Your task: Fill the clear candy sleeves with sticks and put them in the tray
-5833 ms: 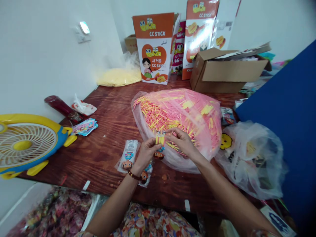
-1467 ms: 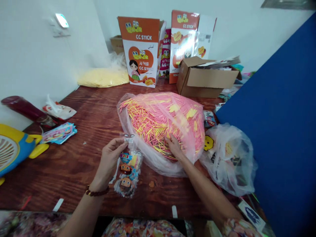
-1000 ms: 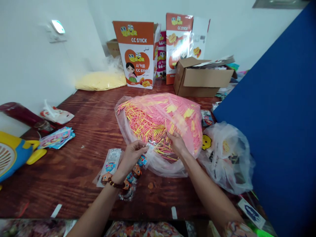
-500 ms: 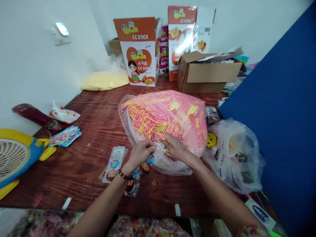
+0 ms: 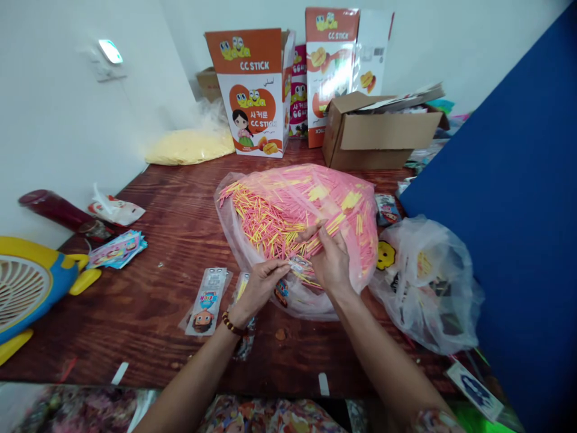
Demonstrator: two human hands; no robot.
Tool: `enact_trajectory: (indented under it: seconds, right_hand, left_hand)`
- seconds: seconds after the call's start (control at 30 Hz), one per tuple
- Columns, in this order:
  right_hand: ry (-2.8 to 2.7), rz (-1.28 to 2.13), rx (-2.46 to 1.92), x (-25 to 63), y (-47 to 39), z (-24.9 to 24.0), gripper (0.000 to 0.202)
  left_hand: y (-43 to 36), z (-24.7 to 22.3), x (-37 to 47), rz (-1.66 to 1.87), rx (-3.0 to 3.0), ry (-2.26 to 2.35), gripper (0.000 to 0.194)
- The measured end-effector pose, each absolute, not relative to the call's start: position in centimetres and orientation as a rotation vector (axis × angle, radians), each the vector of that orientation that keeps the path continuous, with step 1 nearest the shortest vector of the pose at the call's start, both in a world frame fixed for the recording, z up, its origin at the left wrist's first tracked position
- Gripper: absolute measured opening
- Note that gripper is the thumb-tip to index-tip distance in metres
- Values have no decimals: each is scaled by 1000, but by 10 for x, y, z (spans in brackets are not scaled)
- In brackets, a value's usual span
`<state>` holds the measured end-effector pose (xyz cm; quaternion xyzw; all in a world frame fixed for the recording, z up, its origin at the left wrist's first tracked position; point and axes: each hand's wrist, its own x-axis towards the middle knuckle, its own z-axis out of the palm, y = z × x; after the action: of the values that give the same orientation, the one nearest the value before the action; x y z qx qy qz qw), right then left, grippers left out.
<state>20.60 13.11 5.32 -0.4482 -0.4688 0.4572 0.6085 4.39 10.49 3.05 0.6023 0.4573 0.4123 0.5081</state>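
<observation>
A large clear bag [image 5: 225,222] of thin pink and yellow sticks [image 5: 261,219] lies open in the middle of the wooden table. My right hand [image 5: 331,258] is closed around a small bundle of these sticks, held over the bag. Beside it my left hand [image 5: 264,285] pinches the edge of a small clear printed packet [image 5: 300,264]; the packet's far end is near my right palm. Flat packets with a cartoon face [image 5: 210,304] lie stacked left of my left hand. More packets [image 5: 246,346] are partly hidden under my left wrist.
Cartons [image 5: 256,96] and an open brown box [image 5: 383,135] stand at the back. A clear plastic bag [image 5: 428,282] sits at the right by a blue panel [image 5: 505,210]. Leftward are a yellow and blue fan [image 5: 36,282], colourful packets [image 5: 119,249] and a tissue pack [image 5: 117,210].
My right hand has turned palm up and now holds a bundle of sticks. My left hand has shifted slightly right with the packet.
</observation>
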Motion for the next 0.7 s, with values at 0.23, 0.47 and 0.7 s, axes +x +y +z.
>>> enact_trajectory:
  seconds: [0.23,0.47,0.7]
  right_hand:
    - [-1022,1111,-975,187,121,51,29]
    - [-1054,1164,-1038,191,115,47,25]
    - [-1204,1203,-1018,203,117,53,28]
  left_hand:
    - [106,31,48,1057,1357,1112,28]
    - [109,26,52,1090,1296,1090,26]
    - [115,23,55,1122,1253,1065,27]
